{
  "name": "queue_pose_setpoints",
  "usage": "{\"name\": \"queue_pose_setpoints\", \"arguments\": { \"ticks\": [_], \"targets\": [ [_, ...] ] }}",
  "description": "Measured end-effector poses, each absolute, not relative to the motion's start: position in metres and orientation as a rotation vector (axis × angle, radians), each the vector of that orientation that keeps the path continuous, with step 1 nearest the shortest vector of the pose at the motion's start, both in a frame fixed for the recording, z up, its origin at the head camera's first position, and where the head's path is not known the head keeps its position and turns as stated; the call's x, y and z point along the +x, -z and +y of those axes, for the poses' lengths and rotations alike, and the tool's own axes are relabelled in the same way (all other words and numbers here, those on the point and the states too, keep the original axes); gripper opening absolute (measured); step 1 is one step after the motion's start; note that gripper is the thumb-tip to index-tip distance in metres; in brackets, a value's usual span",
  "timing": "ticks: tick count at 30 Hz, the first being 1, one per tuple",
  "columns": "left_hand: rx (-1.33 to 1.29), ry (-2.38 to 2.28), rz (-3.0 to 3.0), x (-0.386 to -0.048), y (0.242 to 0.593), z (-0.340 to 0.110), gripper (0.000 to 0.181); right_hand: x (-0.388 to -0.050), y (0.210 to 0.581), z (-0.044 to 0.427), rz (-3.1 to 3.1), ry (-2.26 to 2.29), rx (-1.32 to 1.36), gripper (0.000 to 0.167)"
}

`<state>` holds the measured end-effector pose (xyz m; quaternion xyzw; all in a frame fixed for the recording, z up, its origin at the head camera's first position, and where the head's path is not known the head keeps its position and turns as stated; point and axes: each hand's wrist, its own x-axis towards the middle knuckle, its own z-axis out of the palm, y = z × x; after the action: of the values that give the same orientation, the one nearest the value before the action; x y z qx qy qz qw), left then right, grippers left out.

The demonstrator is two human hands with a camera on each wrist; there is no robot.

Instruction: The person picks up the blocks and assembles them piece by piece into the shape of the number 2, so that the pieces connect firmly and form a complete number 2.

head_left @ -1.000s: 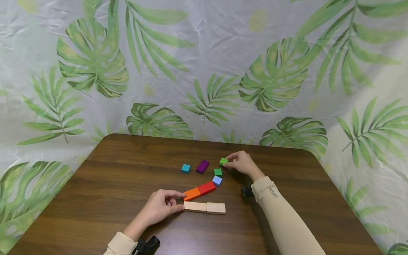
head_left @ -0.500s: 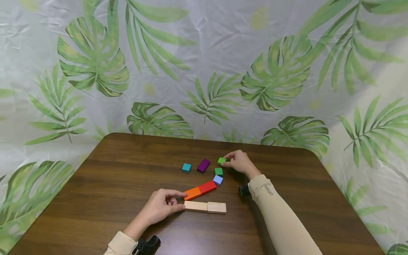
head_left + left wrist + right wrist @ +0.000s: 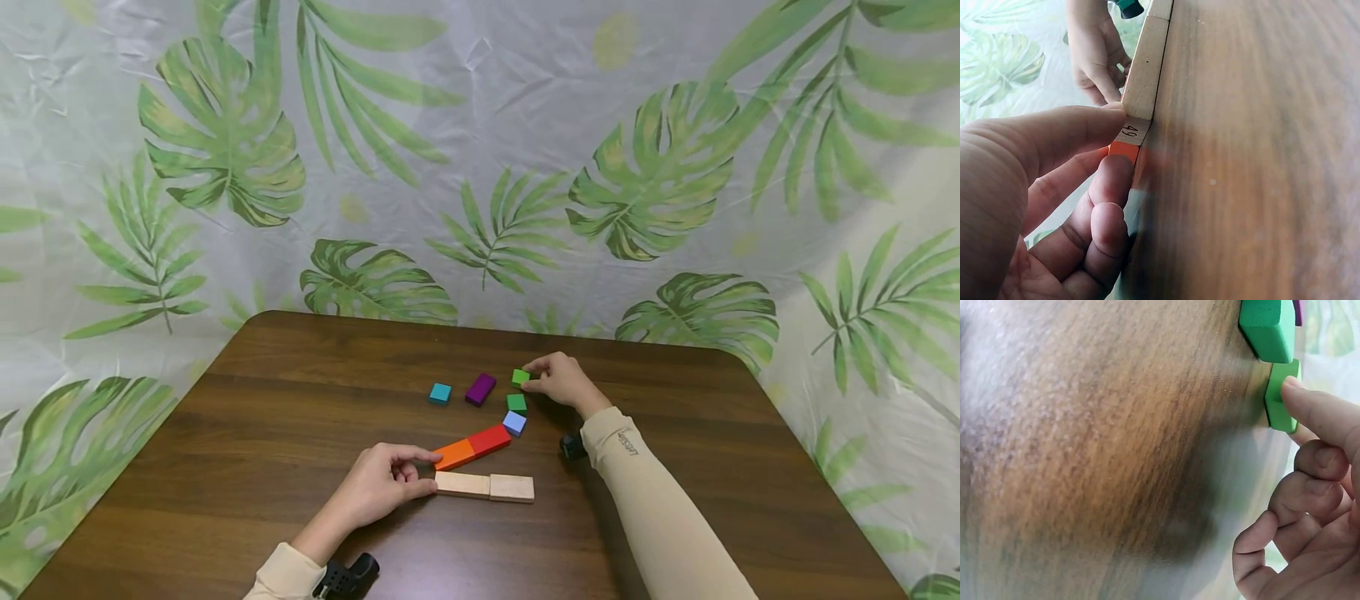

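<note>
In the head view, my left hand (image 3: 375,487) has its thumb on the left end of a plain wood block (image 3: 462,485) and its index finger at the left end of an orange block (image 3: 454,455); the other fingers are bent. A red block (image 3: 489,440) continues the orange one, and a second wood block (image 3: 512,488) continues the first. My right hand (image 3: 566,383) pinches a light green block (image 3: 520,378) between thumb and index finger, just behind a darker green block (image 3: 516,403). The right wrist view shows the thumb against the light green block (image 3: 1281,400).
A light blue block (image 3: 514,423) lies between the darker green block and the red one. Left of the greens are a purple block (image 3: 481,389) and a teal block (image 3: 440,393). Behind the brown table (image 3: 300,375) hangs a leaf-patterned cloth (image 3: 510,100).
My right hand has shifted slightly left with the light green block, nearer the purple one. My left hand has stayed at the ends of the orange and wood blocks.
</note>
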<state>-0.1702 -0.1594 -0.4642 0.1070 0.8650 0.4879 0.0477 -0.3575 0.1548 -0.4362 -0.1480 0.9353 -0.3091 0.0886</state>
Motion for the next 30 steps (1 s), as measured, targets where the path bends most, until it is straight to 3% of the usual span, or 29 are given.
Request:
{"name": "queue_pose_setpoints", "arguments": {
  "ticks": [11, 30],
  "targets": [
    [0.334, -1.512, 2.636, -0.1697, 0.4634, -0.159, 0.03, -0.3574, 0.4317, 0.1534, 2.744, 0.854, -0.545, 0.044],
    [0.321, -1.477, 2.664, -0.1706, 0.466, -0.1584, 0.029, -0.3567, 0.4313, 0.1479, 2.795, 0.828, -0.545, 0.033]
  ]
}}
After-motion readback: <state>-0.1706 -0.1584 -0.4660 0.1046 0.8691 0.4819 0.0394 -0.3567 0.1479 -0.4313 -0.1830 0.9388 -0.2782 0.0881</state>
